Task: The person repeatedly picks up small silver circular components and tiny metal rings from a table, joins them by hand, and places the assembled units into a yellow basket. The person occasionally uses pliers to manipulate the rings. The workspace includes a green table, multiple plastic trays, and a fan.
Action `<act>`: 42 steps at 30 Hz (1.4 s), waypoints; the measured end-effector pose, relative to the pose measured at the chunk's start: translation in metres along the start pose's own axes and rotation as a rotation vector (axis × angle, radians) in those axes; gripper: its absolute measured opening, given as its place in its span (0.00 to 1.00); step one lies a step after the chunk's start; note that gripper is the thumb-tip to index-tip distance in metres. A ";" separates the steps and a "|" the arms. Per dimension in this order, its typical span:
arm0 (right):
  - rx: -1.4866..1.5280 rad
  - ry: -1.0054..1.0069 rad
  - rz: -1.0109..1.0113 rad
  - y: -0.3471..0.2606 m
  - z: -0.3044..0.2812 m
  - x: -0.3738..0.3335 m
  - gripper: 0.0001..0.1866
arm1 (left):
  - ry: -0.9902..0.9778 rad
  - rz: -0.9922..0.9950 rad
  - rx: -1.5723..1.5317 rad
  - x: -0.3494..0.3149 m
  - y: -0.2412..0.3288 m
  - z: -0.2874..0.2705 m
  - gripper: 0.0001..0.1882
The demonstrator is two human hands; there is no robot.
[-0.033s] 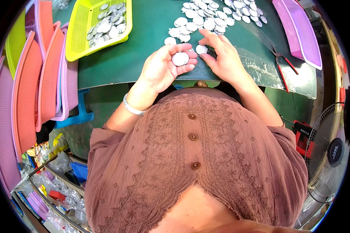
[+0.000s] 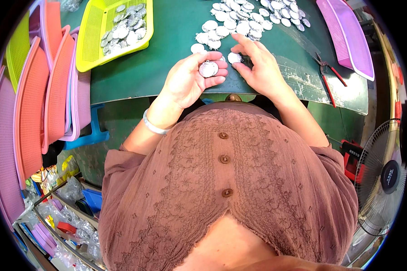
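Observation:
My left hand [image 2: 190, 74] is turned palm up, with a round silver medal [image 2: 208, 69] lying across its fingers; a small loop shows at the medal's top. Just to the right, my right hand [image 2: 260, 67] has its thumb and fingers curled about a second silver medal [image 2: 234, 58] at the tabletop, with the index finger raised; part of the grip is hidden. Beyond both hands spreads a pile of similar medals [image 2: 230, 22], and one medal [image 2: 197, 48] sits close to my left fingertips.
A yellow-green basket [image 2: 150, 34] at the far left holds more metal discs. Red-handled pliers [image 2: 324, 72] and a purple basket [image 2: 348, 40] are on the right of the green table [image 2: 167, 67]. Stacked baskets [image 2: 29, 113] stand left; a fan [image 2: 380, 176] stands right.
The medal in my left hand has tipped slightly and shifted a touch left. My right hand has barely moved.

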State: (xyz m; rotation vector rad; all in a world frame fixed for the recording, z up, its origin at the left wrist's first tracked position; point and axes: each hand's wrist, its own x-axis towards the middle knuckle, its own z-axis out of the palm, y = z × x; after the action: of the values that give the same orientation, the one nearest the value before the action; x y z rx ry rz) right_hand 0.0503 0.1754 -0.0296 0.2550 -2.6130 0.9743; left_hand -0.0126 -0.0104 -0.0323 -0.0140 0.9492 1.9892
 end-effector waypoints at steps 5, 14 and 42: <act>0.231 -0.008 -0.003 -0.007 -0.003 -0.003 0.34 | 0.055 0.012 0.149 -0.004 0.003 0.007 0.13; 0.384 -0.015 -0.074 -0.011 -0.003 -0.003 0.36 | 0.040 -0.001 0.184 -0.002 -0.003 0.007 0.08; 0.077 -0.064 -0.022 -0.012 0.012 0.006 0.33 | 0.046 0.122 -0.021 -0.013 0.007 -0.012 0.04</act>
State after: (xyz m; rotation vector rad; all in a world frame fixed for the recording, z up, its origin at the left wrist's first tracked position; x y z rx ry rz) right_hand 0.0449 0.1583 -0.0291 0.3379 -2.6273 1.0778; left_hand -0.0142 -0.0288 -0.0319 -0.0133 0.9787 2.1189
